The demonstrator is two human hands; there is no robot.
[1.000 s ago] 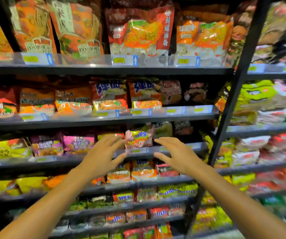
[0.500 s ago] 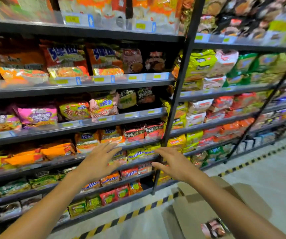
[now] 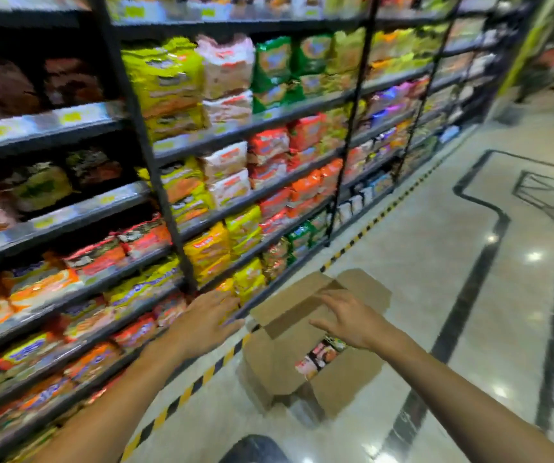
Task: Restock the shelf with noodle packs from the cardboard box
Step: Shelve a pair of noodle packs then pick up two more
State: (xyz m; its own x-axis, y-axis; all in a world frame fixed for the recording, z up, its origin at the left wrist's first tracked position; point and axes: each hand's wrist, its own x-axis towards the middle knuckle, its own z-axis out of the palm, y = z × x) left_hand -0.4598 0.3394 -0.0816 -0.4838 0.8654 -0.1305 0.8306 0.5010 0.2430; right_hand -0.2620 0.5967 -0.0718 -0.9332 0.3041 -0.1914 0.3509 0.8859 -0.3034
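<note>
The open box (image 3: pixel 315 332) sits on the floor (image 3: pixel 452 279) at 5 o'clock, a pack (image 3: pixel 319 357) inside. Right hand (image 3: pixel 349 320) hovers over it, fingers spread, empty. Left hand (image 3: pixel 207 320), at 9 o'clock of the box, fingers loosely spread, before the shelf (image 3: pixel 108 295).

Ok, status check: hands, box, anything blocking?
Left hand open, empty. Right hand open, over the cardboard box, no grip on anything. Box on floor, flaps open, noodle packs showing inside. Nothing in the way.

Brown cardboard box (image 3: pixel 279 359), yellow-black floor stripe (image 3: pixel 202 379)
</note>
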